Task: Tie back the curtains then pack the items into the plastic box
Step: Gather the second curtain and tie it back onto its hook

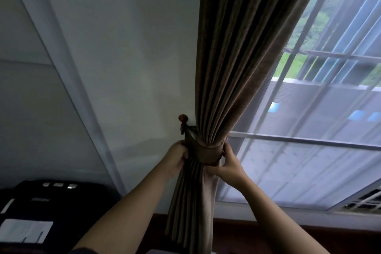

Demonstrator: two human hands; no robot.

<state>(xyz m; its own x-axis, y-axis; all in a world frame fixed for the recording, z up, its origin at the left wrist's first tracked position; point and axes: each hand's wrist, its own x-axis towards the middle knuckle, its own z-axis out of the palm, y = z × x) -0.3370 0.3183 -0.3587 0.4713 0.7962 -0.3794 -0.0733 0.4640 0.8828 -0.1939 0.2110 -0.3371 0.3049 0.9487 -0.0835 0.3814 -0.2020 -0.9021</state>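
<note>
Both grip tieback [208,154], left hand [178,155], right hand [229,164]

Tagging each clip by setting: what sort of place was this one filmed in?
Probably a room in a home, though which room is unclear: a pleated brown fabric curtain gathered by a matching tieback band looped to a round wooden wall knob, beside a large white-framed window with outside bars.

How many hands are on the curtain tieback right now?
2. The left hand grips the tieback on its left, near the wooden hook; the right hand holds its right edge and the curtain below.
</note>
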